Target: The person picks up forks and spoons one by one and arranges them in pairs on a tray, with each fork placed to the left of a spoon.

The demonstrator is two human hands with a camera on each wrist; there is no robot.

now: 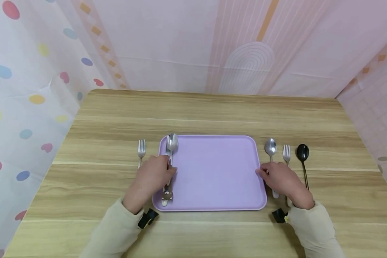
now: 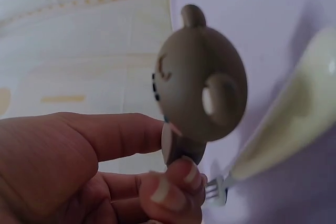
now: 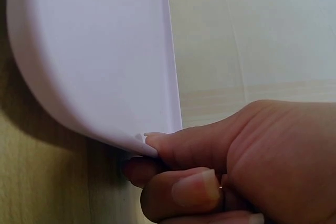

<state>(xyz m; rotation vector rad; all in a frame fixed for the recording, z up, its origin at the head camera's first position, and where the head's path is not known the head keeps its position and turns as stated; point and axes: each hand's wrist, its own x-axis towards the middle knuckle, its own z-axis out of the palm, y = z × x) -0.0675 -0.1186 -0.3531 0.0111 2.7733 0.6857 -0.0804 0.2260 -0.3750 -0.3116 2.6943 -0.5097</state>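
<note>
Over the left part of the purple tray [image 1: 213, 172], the left hand [image 1: 153, 173] pinches a utensil with a brown bear-head handle [image 1: 167, 195]; the left wrist view shows thumb and fingers round its neck [image 2: 202, 82]. A silver spoon head [image 1: 172, 142] extends beyond that hand, beside another piece of cutlery. A cream handle [image 2: 294, 108] lies on the tray next to the bear. The right hand [image 1: 282, 179] grips the tray's right rim, thumb on top and fingers beneath, as the right wrist view shows at the rim [image 3: 100, 136].
Left of the tray lies a fork [image 1: 142, 147], partly behind the left hand. To its right are a silver spoon [image 1: 271, 146], a fork [image 1: 286, 153] and a black spoon [image 1: 302, 152], on a wooden table [image 1: 213, 114]. Patterned cloth [image 1: 167, 46] hangs behind.
</note>
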